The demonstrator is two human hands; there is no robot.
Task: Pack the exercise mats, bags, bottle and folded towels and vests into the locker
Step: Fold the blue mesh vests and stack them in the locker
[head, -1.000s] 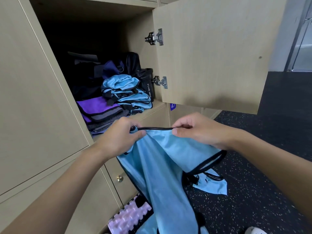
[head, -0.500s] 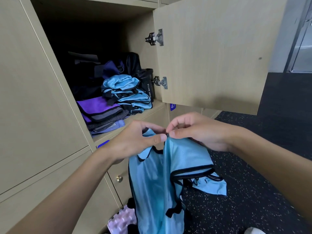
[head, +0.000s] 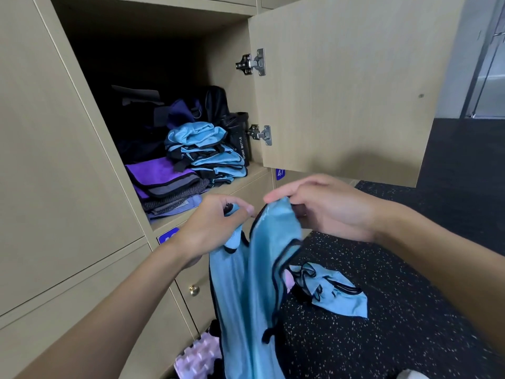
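Speckled floor (head: 355, 346) runs below an open locker (head: 218, 50). Both the left hand (head: 216, 225) and the right hand (head: 322, 209) pinch a top edge of a vest (head: 246, 296), so it hangs straight, likely ready for folding. At four o'clock from it, a second vest (head: 338, 299) lies on the floor. At eleven o'clock, inside the locker, folded vests (head: 207, 151) sit beside a bottle (head: 240, 143) marked "SPORT BOTTLE". A tag (head: 280, 173) reads 47.
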